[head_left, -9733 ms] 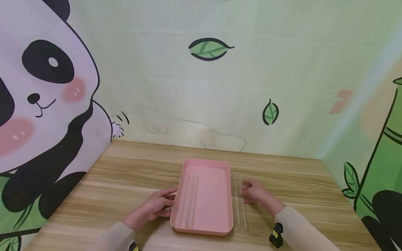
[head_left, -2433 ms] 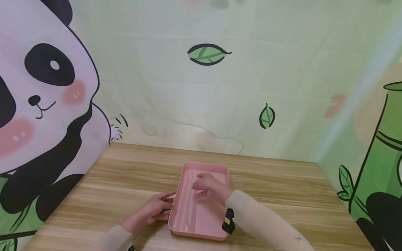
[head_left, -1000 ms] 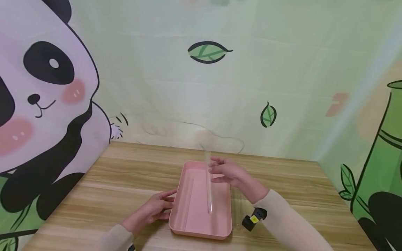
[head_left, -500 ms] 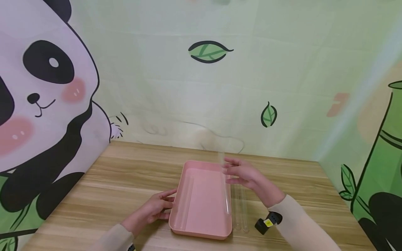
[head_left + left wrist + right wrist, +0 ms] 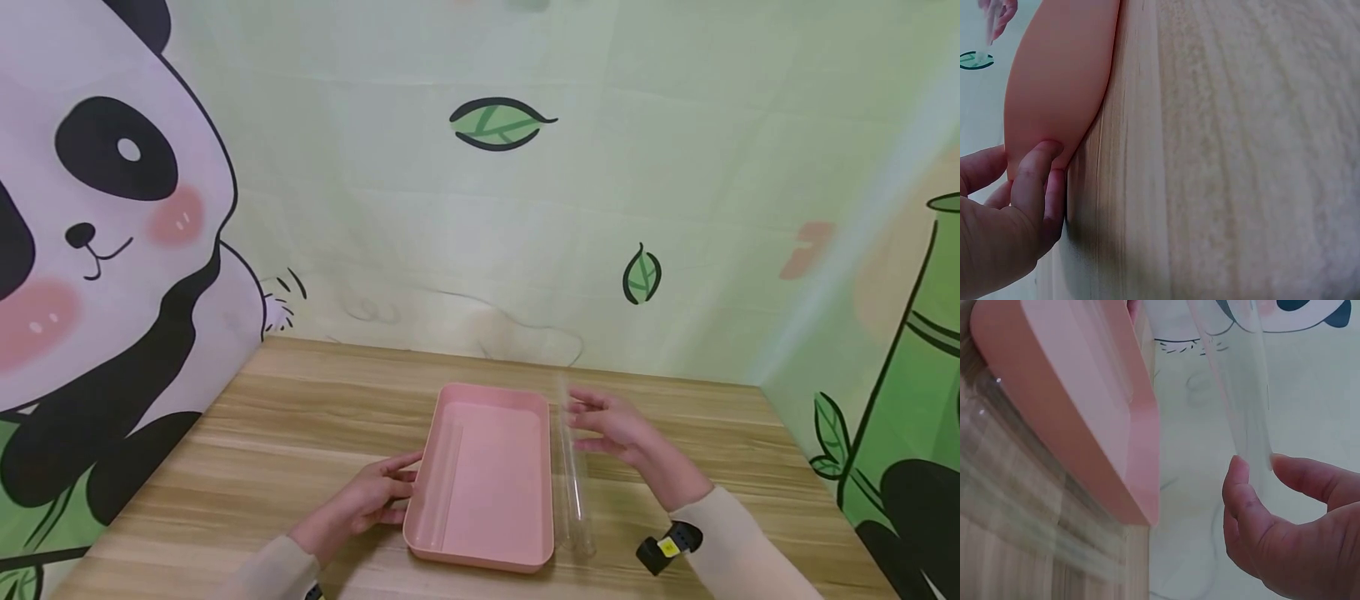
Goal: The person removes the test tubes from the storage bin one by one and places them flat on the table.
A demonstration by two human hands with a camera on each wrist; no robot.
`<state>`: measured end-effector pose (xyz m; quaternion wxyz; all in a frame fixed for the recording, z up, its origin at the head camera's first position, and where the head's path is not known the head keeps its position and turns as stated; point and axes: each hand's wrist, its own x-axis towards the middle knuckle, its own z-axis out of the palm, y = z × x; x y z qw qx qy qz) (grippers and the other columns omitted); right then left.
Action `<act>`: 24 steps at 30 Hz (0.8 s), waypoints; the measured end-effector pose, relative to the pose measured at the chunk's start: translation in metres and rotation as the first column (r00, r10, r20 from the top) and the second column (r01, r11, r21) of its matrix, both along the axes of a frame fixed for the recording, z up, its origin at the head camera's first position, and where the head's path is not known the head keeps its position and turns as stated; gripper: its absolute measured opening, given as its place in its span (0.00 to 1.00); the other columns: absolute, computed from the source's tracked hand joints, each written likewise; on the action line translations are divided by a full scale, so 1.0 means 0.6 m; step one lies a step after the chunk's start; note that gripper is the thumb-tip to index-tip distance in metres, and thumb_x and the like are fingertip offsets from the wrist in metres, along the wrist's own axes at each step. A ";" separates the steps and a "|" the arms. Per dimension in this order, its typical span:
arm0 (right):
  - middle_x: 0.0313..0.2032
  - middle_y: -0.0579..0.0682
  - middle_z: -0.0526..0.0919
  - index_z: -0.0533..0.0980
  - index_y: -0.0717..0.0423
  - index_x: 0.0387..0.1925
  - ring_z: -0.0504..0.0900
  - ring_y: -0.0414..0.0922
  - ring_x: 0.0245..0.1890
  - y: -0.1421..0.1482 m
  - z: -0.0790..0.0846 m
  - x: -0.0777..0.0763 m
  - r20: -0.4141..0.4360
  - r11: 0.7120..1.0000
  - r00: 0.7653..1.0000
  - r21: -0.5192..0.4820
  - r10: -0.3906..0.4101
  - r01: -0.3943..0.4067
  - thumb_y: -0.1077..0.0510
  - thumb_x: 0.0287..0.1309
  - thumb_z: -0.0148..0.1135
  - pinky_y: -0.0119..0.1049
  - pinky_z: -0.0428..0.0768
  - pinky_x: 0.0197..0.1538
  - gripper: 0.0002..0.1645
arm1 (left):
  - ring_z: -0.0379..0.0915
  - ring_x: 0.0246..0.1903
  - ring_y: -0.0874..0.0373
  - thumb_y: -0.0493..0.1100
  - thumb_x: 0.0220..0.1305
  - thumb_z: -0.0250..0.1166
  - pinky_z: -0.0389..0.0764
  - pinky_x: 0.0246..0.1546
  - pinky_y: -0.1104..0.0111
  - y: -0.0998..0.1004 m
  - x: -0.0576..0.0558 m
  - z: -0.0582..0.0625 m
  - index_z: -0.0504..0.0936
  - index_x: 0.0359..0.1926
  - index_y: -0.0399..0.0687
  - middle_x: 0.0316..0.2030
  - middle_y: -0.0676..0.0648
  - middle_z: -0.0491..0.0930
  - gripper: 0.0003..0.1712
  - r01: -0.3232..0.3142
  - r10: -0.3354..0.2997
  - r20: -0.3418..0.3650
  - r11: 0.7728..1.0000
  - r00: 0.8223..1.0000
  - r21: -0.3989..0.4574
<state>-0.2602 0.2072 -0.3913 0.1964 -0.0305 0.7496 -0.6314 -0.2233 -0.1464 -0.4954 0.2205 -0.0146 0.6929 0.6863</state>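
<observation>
A pink tray [image 5: 502,483] lies lengthwise on the wooden table. Beside its left wall is my left hand [image 5: 375,496], fingertips against the outside; the left wrist view shows the fingers of this hand [image 5: 1004,237] touching the tray's side. My right hand [image 5: 611,425] pinches a clear test tube [image 5: 576,492] near its far end, right of the tray, tilted with the near end lower. In the right wrist view thumb and fingers grip the tube [image 5: 1250,394]. One more clear tube [image 5: 447,483] lies along the tray's left inside.
Under the held tube, other clear tubes [image 5: 1041,487] lie on the table along the tray's right wall, partly blurred. The wooden table [image 5: 337,400] meets a printed cloth wall [image 5: 375,208] with a panda and leaves behind.
My right hand took a clear test tube out of the tray and carried it right, over the wall, to above the tubes on the table. My left hand stays at the tray's left side.
</observation>
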 end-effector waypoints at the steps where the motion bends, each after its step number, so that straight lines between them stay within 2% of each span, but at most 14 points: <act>1: 0.75 0.73 0.55 0.49 0.68 0.79 0.77 0.39 0.52 0.005 -0.003 0.001 0.004 1.000 1.000 -0.001 -0.008 0.008 0.66 0.73 0.51 0.33 0.86 0.48 0.39 | 0.81 0.45 0.60 0.28 0.68 0.57 0.89 0.43 0.60 0.000 0.000 0.000 0.58 0.77 0.37 0.68 0.24 0.67 0.39 0.001 -0.001 0.000 1.000 1.000 0.000; 5: 0.76 0.73 0.54 0.48 0.69 0.79 0.77 0.41 0.54 0.024 -0.015 0.003 0.009 1.000 1.000 0.008 -0.020 0.020 0.66 0.73 0.52 0.32 0.86 0.47 0.40 | 0.81 0.45 0.60 0.28 0.68 0.57 0.89 0.43 0.60 0.000 -0.001 0.000 0.57 0.78 0.37 0.68 0.24 0.67 0.39 0.003 -0.003 -0.002 1.000 1.000 -0.001; 11: 0.76 0.75 0.52 0.47 0.70 0.79 0.71 0.56 0.67 0.044 -0.035 0.006 0.025 0.998 0.998 0.036 -0.049 0.048 0.66 0.73 0.51 0.35 0.87 0.50 0.40 | 0.81 0.45 0.59 0.28 0.68 0.57 0.89 0.44 0.59 0.001 -0.001 -0.001 0.57 0.78 0.37 0.68 0.24 0.67 0.38 0.000 0.000 -0.001 1.000 1.000 -0.004; 15: 0.76 0.75 0.52 0.47 0.70 0.79 0.67 0.61 0.70 0.056 -0.055 0.006 0.038 0.996 0.997 0.053 -0.068 0.066 0.67 0.73 0.51 0.36 0.87 0.52 0.40 | 0.81 0.45 0.59 0.28 0.68 0.57 0.89 0.44 0.59 0.001 0.000 -0.002 0.58 0.77 0.38 0.68 0.24 0.67 0.38 -0.008 0.008 0.003 1.000 1.000 -0.005; 24: 0.73 0.76 0.57 0.51 0.73 0.76 0.74 0.58 0.65 0.067 -0.096 0.003 -0.006 0.987 0.993 0.105 -0.118 0.118 0.67 0.71 0.53 0.38 0.88 0.49 0.38 | 0.81 0.45 0.60 0.28 0.68 0.58 0.89 0.44 0.58 0.001 0.000 -0.003 0.58 0.77 0.37 0.68 0.24 0.67 0.39 -0.003 0.003 -0.002 1.000 1.000 0.007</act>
